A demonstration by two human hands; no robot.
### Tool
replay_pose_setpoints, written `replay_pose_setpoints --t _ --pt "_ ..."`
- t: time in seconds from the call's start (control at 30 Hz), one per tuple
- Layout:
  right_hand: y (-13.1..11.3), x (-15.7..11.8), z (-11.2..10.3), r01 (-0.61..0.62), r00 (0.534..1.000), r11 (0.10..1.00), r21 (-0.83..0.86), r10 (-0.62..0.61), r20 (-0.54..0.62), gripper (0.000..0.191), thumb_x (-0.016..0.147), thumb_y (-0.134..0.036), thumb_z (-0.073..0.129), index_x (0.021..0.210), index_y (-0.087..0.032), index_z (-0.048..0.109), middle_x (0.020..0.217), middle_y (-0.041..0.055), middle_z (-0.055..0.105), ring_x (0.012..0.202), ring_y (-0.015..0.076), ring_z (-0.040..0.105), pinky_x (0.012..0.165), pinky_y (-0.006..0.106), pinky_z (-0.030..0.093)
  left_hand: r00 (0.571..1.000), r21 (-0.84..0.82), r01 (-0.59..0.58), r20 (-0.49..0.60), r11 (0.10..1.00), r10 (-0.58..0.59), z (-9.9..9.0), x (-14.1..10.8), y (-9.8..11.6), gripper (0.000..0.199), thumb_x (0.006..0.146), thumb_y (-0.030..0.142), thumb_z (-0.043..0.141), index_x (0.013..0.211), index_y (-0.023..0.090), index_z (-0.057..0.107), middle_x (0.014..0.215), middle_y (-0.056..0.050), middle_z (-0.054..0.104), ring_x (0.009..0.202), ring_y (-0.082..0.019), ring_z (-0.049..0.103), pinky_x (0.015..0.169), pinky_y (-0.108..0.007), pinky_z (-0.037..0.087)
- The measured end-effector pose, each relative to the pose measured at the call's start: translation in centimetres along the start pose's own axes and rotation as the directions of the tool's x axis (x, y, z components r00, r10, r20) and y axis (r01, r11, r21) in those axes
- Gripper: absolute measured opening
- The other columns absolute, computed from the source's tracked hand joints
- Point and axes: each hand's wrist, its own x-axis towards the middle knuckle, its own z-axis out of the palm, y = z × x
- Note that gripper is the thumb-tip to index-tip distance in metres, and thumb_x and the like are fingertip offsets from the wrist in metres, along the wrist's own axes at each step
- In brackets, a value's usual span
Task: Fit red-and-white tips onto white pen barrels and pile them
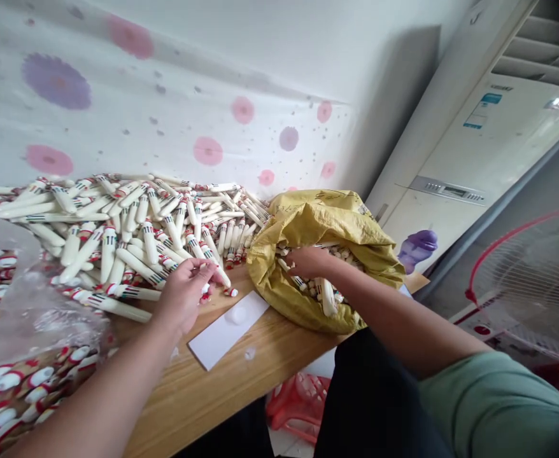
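Observation:
My left hand [188,289] is over the table's edge of a big heap of cream multicolour pens [150,242]. Its thumb and fingers are pinched together on a small red-and-white topper [205,294], which they partly hide. My right hand [307,262] reaches into the mouth of a yellow woven sack [279,289]. Its fingers curl down around a cream multicolour pen [293,275] inside; the fingertips are partly hidden. More pens [328,298] with red-and-white ends lie in the sack below my wrist.
A clear plastic bag [64,327] of red-and-white toppers [26,388] lies at left on the wooden table [198,401]. A white card [229,327] lies in front. An air conditioner [451,172] and a fan [537,286] stand right. A red plastic stool [298,404] is below.

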Motion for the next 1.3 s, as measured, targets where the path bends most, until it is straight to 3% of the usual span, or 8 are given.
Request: replay_pose_setpoints --t 0.13,0.27,0.37,0.5,0.67,0.87,1.13,1.3 --pt "0.7 -0.4 3.1 -0.063 0.996 0.987 -0.147 0.073 0.060 0.022 0.060 -0.019 0.075 0.081 -0.013 0.073 0.089 0.0184 0.073 0.087 0.0323 0.068 0.074 0.037 0.048 0.994 0.117 -0.042 0.109 0.992 0.029 0.2 -0.2 -0.3 0.040 0.064 0.047 0.078 0.076 0.014 0.060 0.069 -0.003 0.068 0.050 -0.007 0.049 0.046 -0.018 0.037" --pt "1.4 -0.8 1.6 -0.090 0.993 0.982 -0.164 0.102 0.066 0.022 0.070 -0.025 0.065 0.089 -0.015 0.071 0.088 0.0124 0.072 0.080 0.0249 0.067 0.066 0.029 0.046 0.995 0.117 -0.053 0.095 0.992 0.042 0.1 -0.1 -0.4 0.036 0.063 0.043 0.080 0.074 0.016 0.058 0.083 -0.006 0.072 0.048 -0.007 0.046 0.045 -0.020 0.035" --pt "1.0 -2.0 -0.1 -0.029 0.998 0.990 0.135 0.021 0.065 0.015 0.075 -0.026 0.060 0.083 -0.015 0.067 0.076 0.0051 0.069 0.066 0.0175 0.063 0.056 0.024 0.043 0.996 0.126 -0.066 0.070 0.990 0.057 -0.1 0.1 -0.3 0.035 0.060 0.041 0.081 0.070 0.017 0.059 0.069 -0.003 0.068 0.050 -0.009 0.049 0.046 -0.020 0.035" --pt "-1.7 -3.5 1.2 0.135 0.979 0.706 0.695 -0.201 0.015 0.017 0.077 -0.029 0.065 0.084 -0.014 0.062 0.072 0.0021 0.066 0.063 0.0141 0.062 0.057 0.023 0.047 0.995 0.216 -0.048 0.096 0.975 0.027 -0.1 0.0 -0.1 0.036 0.057 0.043 0.082 0.072 0.015 0.064 0.057 0.002 0.057 0.049 -0.008 0.044 0.045 -0.020 0.032" --pt "-5.3 -3.8 5.2 0.353 0.924 0.767 0.536 -0.375 -0.072 0.013 0.076 -0.024 0.072 0.085 -0.014 0.068 0.077 0.0022 0.068 0.068 0.0115 0.059 0.065 0.022 0.045 0.991 0.326 -0.011 0.128 0.945 -0.032 0.1 -0.2 -0.1 0.042 0.058 0.047 0.078 0.080 0.013 0.067 0.061 0.002 0.058 0.051 -0.009 0.043 0.047 -0.021 0.032" --pt "-5.6 -3.6 5.9 0.347 0.933 0.823 0.449 -0.352 -0.075 0.008 0.076 -0.021 0.069 0.075 -0.014 0.065 0.071 0.0013 0.064 0.064 0.0109 0.055 0.061 0.022 0.041 0.982 0.478 -0.109 0.189 0.871 0.019 -0.2 0.1 -0.3 0.035 0.067 0.047 0.071 0.078 0.014 0.067 0.069 -0.001 0.063 0.056 -0.011 0.047 0.054 -0.024 0.038" --pt "-5.1 -3.1 4.1 0.067 0.996 0.144 0.987 0.046 -0.074 0.035 0.068 -0.046 0.073 0.067 -0.017 0.052 0.050 -0.0030 0.056 0.041 0.0094 0.051 0.041 0.020 0.040 0.939 0.649 -0.261 0.341 0.714 0.032 0.1 -0.7 -0.3 0.028 0.068 0.046 0.067 0.069 0.018 0.063 0.064 0.001 0.061 0.062 -0.016 0.051 0.058 -0.025 0.039" --pt "-5.9 -3.2 4.1 0.158 0.979 0.034 0.987 0.128 -0.161 0.037 0.068 -0.044 0.074 0.064 -0.018 0.048 0.042 -0.0080 0.045 0.032 0.0038 0.035 0.031 0.016 0.022 0.894 0.648 -0.373 0.442 0.664 0.071 0.8 -1.4 -0.3 0.024 0.069 0.043 0.065 0.067 0.019 0.062 0.060 0.003 0.059 0.059 -0.014 0.049 0.057 -0.025 0.038"
